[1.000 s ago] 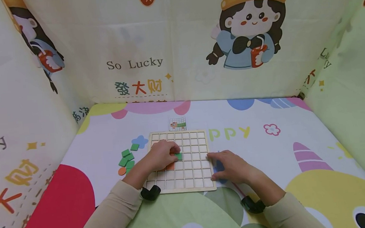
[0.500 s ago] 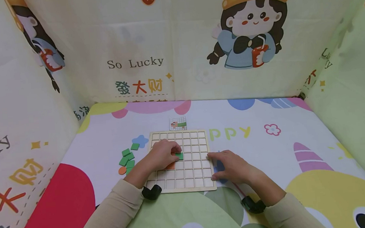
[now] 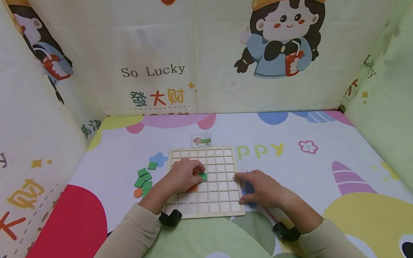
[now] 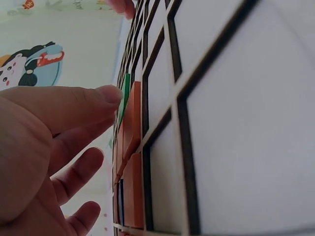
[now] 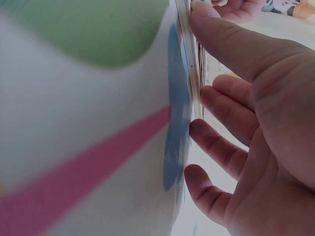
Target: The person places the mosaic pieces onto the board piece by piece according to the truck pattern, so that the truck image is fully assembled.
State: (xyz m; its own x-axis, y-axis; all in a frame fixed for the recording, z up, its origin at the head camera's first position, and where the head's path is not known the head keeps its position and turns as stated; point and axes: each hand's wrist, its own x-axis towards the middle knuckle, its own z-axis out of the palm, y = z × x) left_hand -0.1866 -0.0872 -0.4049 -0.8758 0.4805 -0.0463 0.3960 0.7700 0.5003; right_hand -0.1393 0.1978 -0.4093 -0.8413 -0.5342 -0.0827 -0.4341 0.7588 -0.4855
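Note:
A wooden grid board lies flat on the printed tablecloth. Over its left half, my left hand pinches a small green square tile at a cell near the board's middle. In the left wrist view the thumb tip presses against that green tile, right beside some orange tiles set in the grid. The palm hides part of the orange area in the head view. My right hand rests at the board's right edge, thumb and fingers spread and touching the rim; its fingers show loosely extended in the right wrist view.
Several loose green square tiles lie left of the board, with an orange round piece beside them. Behind the board's far edge sits a small pattern card. Printed cloth walls surround the table on three sides.

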